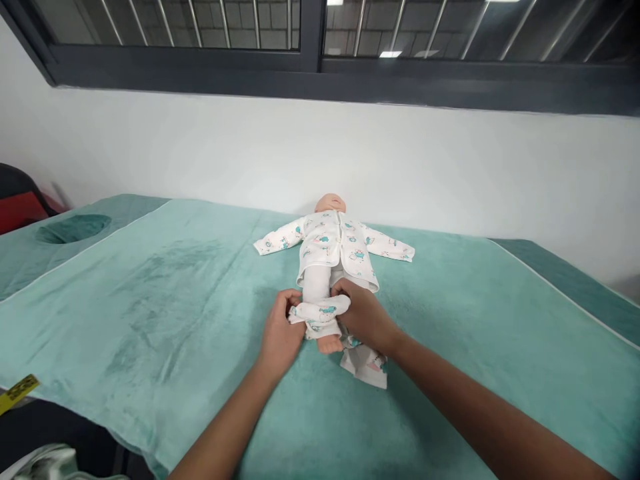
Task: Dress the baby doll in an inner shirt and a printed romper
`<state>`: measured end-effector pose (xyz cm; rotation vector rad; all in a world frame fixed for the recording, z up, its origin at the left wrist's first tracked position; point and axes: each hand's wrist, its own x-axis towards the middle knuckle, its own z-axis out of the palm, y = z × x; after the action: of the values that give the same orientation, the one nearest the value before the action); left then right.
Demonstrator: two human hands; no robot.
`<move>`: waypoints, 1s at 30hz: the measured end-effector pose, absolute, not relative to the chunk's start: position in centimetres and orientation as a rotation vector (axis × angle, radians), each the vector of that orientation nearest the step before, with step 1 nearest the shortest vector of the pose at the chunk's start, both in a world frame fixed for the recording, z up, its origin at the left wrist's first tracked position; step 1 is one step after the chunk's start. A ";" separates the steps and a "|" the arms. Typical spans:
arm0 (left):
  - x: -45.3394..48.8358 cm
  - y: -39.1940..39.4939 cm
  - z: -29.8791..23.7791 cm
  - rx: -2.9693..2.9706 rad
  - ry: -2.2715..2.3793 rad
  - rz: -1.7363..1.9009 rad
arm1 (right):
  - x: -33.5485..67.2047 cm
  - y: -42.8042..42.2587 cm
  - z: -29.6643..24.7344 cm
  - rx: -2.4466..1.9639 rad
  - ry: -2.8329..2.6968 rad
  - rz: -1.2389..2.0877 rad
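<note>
A baby doll (330,203) lies on its back in a white jacket (324,239) with a small green and pink print, its sleeves spread to both sides. Matching trousers (320,312) are bunched around the lower part of the leg on the left, and a bare foot (329,344) sticks out below them. My left hand (283,331) grips the trousers' bunched edge from the left. From the right, my right hand (364,313) pinches the same gathered cloth, its fingertips partly hidden. The other trouser leg (369,367) hangs loose on the bed, under my right wrist.
A green cover (175,293) spreads over the bed, with a round hollow (75,228) at the far left. Behind stands a white wall (225,153) below a barred window (310,63). At the lower left edge are a yellow strip (18,393) and dark fabric (60,430).
</note>
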<state>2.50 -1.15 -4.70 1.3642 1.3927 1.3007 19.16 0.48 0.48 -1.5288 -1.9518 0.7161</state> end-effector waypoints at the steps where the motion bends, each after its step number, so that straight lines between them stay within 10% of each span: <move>1: 2.4 -1.1 -4.5 1.328 1.374 1.304 | 19.1 0.4 0.5 -1.522 -1.960 0.730; 12: -2.7 3.6 -0.9 1.311 0.788 0.668 | 24.4 1.6 4.0 -1.223 -2.031 1.335; 20: 1.8 7.4 -1.1 1.116 1.067 1.303 | 22.8 4.5 0.1 -1.425 -1.566 0.676; 30: 2.8 8.2 -1.6 1.638 1.231 1.162 | 22.7 6.6 -1.3 -1.390 -2.057 0.042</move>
<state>2.78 8.20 -1.59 1.6381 1.2313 1.1622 22.72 6.63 -1.27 -1.3900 -2.0573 0.0423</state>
